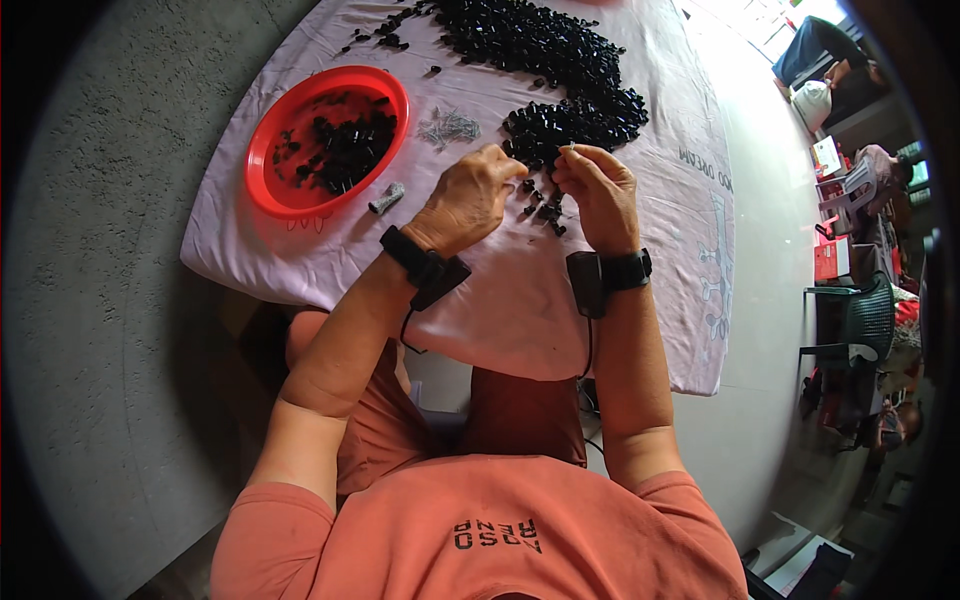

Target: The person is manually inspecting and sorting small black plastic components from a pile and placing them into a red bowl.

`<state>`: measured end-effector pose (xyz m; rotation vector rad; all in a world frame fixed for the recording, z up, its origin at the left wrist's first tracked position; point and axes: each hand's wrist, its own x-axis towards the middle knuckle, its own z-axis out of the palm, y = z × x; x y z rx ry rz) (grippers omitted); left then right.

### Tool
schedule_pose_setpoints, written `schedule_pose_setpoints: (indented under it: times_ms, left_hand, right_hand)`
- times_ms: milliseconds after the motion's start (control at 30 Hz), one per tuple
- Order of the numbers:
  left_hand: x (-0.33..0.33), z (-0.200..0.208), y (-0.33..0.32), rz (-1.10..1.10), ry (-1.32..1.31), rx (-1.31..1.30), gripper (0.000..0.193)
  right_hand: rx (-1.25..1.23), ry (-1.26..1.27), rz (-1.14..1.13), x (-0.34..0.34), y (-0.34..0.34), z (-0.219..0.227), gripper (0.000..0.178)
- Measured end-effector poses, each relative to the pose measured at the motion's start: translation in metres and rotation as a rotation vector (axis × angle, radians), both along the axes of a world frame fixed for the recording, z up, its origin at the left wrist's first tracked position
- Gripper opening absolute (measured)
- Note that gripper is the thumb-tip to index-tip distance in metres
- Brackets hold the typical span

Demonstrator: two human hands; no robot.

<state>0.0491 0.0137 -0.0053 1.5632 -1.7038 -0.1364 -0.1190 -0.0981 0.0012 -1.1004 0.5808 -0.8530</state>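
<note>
My left hand (472, 195) is closed in a pinch beside the nearer heap of small black plastic pieces (575, 120); whatever its fingertips hold is too small to make out. At that heap's near edge, my right hand (603, 190) has thumb and forefinger pressed together, with a tiny pale speck at the tips that I cannot name. Several loose black pieces (545, 210) lie between the two hands. To the left of the heap is a small pile of thin silvery pins (447, 128). A short grey cylindrical object (386, 199) rests left of my left wrist.
A red basin (257, 165) holding more black pieces stands on the left of the table, which a pale pink cloth (660, 300) covers. The large black heap (520, 40) spreads across the far side. A green chair (868, 315) and other people are off to the right.
</note>
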Motion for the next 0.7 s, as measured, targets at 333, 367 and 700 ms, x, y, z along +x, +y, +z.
schedule_pose_setpoints:
  times_ms: [333, 367, 700]
  left_hand:
    - [-0.0106, -0.0024, -0.0032, -0.020, -0.061, 0.069, 0.020]
    - [-0.0096, -0.0028, -0.0033, -0.021, -0.054, 0.069, 0.020]
    - [-0.0082, -0.0034, -0.0027, -0.008, -0.026, 0.098, 0.020]
  right_hand:
    - [0.025, -0.021, 0.023, -0.0004, -0.0006, -0.0055, 0.014]
    - [0.025, -0.023, 0.024, -0.0002, -0.0012, -0.0062, 0.014]
    - [0.004, -0.026, 0.056, 0.0011, -0.0006, -0.0084, 0.017]
